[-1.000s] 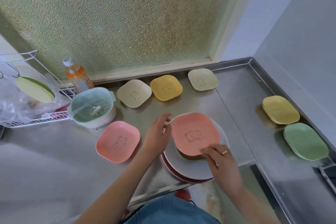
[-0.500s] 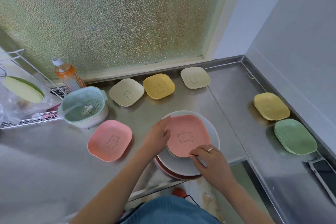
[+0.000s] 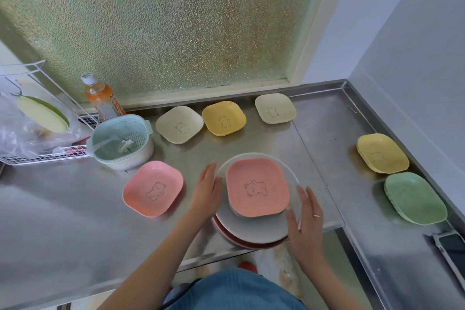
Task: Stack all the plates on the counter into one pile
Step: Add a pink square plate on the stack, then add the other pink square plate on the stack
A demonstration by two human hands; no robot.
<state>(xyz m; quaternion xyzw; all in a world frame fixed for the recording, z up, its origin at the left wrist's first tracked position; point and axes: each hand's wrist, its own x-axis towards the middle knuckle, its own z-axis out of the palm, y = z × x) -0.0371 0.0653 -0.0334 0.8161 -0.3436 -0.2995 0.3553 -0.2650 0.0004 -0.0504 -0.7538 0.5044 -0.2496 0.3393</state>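
Two hands flank a growing pile of plates at the near edge of a steel counter (image 3: 63,221).

The left hand (image 3: 206,192) and right hand (image 3: 305,221), fingers straight and close together, touch opposite rims of the white round plate (image 3: 251,230), which carries a pink square plate (image 3: 258,187) and sits on a reddish plate (image 3: 241,241). Another pink plate (image 3: 153,189) lies just left. Two beige plates (image 3: 179,124) (image 3: 275,108) and a yellow plate (image 3: 224,118) line the far side; a second yellow plate (image 3: 382,153) and a green plate (image 3: 415,197) sit at right.
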